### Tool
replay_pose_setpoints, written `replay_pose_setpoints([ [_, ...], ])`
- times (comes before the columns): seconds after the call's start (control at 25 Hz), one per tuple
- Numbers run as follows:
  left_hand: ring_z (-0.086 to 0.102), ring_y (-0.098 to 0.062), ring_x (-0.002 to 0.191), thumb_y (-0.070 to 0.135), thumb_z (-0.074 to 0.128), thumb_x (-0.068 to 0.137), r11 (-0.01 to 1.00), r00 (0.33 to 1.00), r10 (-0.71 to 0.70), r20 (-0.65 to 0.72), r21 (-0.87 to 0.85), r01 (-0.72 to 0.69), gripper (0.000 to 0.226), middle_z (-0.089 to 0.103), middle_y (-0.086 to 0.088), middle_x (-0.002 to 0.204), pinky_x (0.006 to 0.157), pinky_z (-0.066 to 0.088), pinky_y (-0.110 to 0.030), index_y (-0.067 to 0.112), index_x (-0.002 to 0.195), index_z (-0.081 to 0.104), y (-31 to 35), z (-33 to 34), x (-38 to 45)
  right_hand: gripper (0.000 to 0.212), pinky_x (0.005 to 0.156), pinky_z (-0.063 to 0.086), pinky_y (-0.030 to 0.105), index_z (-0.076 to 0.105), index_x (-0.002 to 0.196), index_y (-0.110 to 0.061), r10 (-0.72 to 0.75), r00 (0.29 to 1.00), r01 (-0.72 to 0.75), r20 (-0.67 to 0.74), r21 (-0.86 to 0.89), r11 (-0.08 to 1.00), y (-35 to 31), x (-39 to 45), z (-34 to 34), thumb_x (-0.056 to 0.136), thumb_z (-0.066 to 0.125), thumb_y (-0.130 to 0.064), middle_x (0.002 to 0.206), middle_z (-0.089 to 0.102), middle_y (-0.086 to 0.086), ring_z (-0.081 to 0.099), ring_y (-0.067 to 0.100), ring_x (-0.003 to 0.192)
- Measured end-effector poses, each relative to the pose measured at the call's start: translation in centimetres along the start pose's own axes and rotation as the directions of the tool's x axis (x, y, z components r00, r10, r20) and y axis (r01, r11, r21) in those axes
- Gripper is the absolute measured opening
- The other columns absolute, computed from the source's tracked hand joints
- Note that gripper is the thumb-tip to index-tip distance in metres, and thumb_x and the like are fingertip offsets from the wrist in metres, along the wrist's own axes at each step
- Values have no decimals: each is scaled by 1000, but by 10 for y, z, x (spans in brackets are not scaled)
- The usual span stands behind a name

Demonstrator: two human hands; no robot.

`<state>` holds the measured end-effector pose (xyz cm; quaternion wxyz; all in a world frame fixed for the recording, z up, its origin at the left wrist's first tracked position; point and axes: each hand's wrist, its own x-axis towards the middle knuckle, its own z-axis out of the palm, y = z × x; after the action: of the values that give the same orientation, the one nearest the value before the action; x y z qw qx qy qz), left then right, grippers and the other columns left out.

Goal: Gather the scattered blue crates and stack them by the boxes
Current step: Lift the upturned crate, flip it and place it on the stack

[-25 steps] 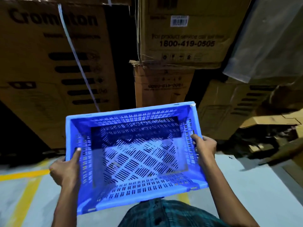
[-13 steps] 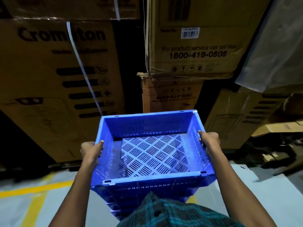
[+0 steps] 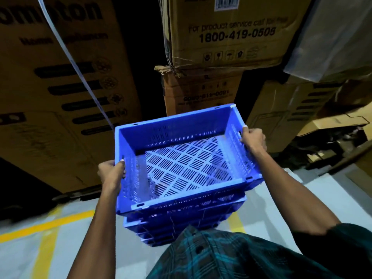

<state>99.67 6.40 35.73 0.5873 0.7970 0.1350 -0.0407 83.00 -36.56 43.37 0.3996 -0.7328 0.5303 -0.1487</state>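
I am gripping the top blue crate (image 3: 181,158) by its side walls, left hand (image 3: 111,174) and right hand (image 3: 254,140) both closed on the rims, over the crate stack (image 3: 181,224) in front of the cardboard boxes (image 3: 203,91). I am judging it needs squaring, since it is sitting slightly askew, so I should be lining up its corners before letting go.

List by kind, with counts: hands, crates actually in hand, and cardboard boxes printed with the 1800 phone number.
Hands: 2 (left hand, right hand)
Blue crate in grip: 1
Phone-number boxes: 2 (upper box, lower box)
Total: 5
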Motion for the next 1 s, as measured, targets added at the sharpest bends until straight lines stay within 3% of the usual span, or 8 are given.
replay_pose_setpoints([
  [0.2,44,-18,45,23,64,83,999,1000,-9,-14,47,10,20,56,-11,60,47,36,-26,8,70,64,4,-9,12,69,90,51,38,72,106,-15,10,995,3,97,-138,990,7,14,13,77,34,-64,107,72,15,66,34,100],
  [0.36,44,-19,44,29,65,80,995,998,-22,-52,92,27,27,55,-10,55,49,39,-31,9,63,62,4,-16,14,59,83,48,34,72,106,-12,-14,992,31,122,-144,989,4,7,15,90,37,-57,103,73,17,66,34,100],
  [0.44,46,-20,43,35,65,77,992,997,-45,-60,116,52,32,58,-10,55,51,41,-33,5,66,65,-7,-20,14,52,76,48,32,72,97,-12,5,988,18,156,-149,989,8,10,15,95,40,-53,93,74,16,68,33,92],
  [0.52,47,-20,44,34,66,80,992,998,-59,-36,107,63,28,61,-10,58,52,42,-33,7,70,68,-11,-22,10,52,62,47,29,70,86,-9,6,986,11,169,-99,995,16,13,15,94,43,-53,74,71,13,66,30,67],
  [0.64,45,-18,47,23,65,89,994,999,-35,-5,100,35,21,61,-11,64,51,39,-29,10,73,66,-6,-22,7,53,44,41,24,68,79,-5,-10,985,0,175,58,998,32,20,23,89,47,-52,55,63,11,49,23,37],
  [0.76,47,-20,50,24,63,90,993,999,-29,22,119,26,20,62,-11,66,52,41,-33,8,79,67,-4,-24,9,48,43,38,23,63,70,-9,-14,987,-4,159,110,994,32,18,25,93,49,-49,53,59,9,44,21,35],
  [0.88,52,-23,48,40,61,82,982,1000,2,11,190,-4,31,65,-12,63,52,48,-42,10,73,66,-9,-33,19,45,43,35,22,59,66,-13,-7,985,-16,175,127,992,24,12,30,95,50,-46,55,57,9,42,20,37],
  [1.0,62,-39,53,55,57,73,965,1000,27,-1,261,-25,42,69,-13,66,53,55,-50,15,76,67,-24,-41,45,43,43,36,24,60,68,-13,7,980,-35,198,139,990,20,3,39,95,50,-46,55,57,8,41,20,38],
])
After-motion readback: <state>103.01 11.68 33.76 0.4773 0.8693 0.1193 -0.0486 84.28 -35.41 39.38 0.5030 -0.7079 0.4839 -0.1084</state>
